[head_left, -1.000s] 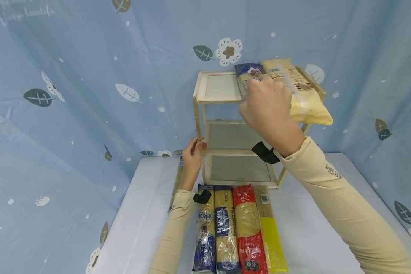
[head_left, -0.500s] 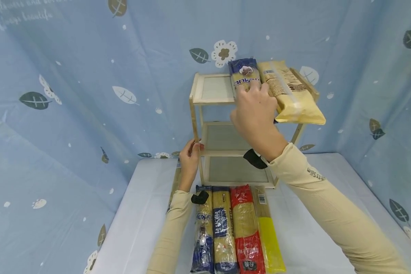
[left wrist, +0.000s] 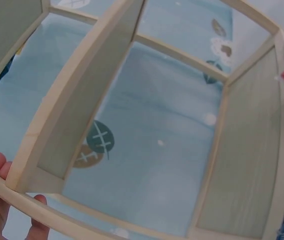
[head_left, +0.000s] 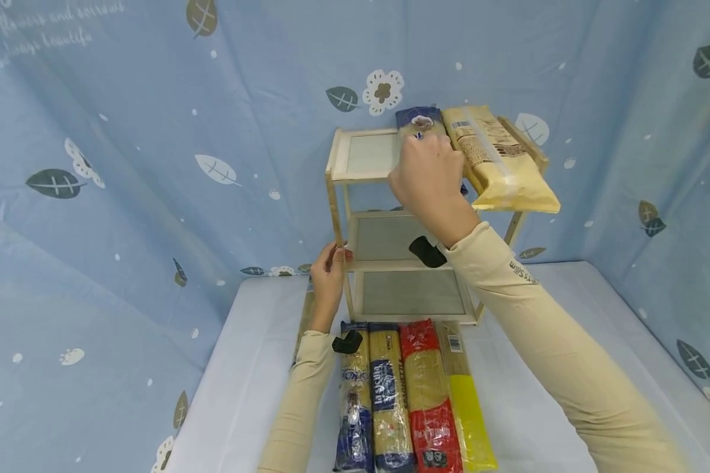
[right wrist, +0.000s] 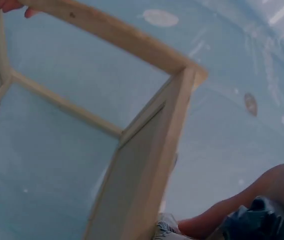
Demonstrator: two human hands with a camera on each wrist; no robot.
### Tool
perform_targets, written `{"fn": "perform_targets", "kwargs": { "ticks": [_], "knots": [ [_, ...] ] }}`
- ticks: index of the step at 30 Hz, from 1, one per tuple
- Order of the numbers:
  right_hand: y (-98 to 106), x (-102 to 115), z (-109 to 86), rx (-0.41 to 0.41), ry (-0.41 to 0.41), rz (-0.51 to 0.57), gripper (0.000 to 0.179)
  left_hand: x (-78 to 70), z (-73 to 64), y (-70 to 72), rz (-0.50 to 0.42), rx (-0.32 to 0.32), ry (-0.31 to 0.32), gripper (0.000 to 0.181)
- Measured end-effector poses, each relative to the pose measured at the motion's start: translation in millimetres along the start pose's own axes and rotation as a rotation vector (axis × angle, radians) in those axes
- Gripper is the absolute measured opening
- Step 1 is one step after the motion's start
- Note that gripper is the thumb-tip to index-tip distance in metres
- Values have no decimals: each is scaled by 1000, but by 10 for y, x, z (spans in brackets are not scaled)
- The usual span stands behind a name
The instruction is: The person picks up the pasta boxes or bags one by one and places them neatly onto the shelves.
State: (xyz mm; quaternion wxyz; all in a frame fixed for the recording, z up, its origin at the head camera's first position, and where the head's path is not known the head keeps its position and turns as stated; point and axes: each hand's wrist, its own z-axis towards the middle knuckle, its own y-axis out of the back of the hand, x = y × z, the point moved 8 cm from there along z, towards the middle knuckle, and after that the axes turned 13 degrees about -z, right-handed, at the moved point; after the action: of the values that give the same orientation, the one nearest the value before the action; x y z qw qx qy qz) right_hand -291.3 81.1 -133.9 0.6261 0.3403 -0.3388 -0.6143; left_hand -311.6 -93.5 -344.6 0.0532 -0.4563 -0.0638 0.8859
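Observation:
A small wooden shelf rack (head_left: 333, 203) with three levels stands at the back of the table. My left hand (head_left: 328, 281) grips its left front post near the middle shelf; in the left wrist view, fingertips show on both sides of the rail. On the top shelf my right hand (head_left: 428, 179) bends its fingers over a blue-topped spaghetti packet (head_left: 417, 121). The hand covers most of that packet. Its crinkled blue end (right wrist: 259, 220) shows by the palm in the right wrist view. Right beside it lies a large yellow packet (head_left: 505, 167), overhanging the shelf's front.
Several pasta packets lie side by side before the rack: a blue one (head_left: 354, 401), a La Sicilia spaghetti packet (head_left: 390, 394), a red one (head_left: 430, 394) and a yellow-ended one (head_left: 470, 407). Another packet (head_left: 305, 322) lies left of the rack, partly behind my left arm. A patterned blue curtain (head_left: 260, 131) hangs close behind.
The right hand has moved left and slightly down, its fingers more bent over the blue-topped packet. That packet has shifted a little toward me since half a second ago. The left hand stays on the post.

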Motion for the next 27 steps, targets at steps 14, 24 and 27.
{"fn": "perform_targets", "kwargs": {
  "ticks": [14,24,27],
  "knots": [
    [-112,-96,-132,322,80,-18,49,-86,-96,-65,11,-14,0,23],
    [51,-80,-334,164,156,12,39,-82,-42,-57,29,-24,-50,22],
    [104,-72,-406,100,189,21,38,-53,-31,-51,29,-16,-60,22]
  ]
}}
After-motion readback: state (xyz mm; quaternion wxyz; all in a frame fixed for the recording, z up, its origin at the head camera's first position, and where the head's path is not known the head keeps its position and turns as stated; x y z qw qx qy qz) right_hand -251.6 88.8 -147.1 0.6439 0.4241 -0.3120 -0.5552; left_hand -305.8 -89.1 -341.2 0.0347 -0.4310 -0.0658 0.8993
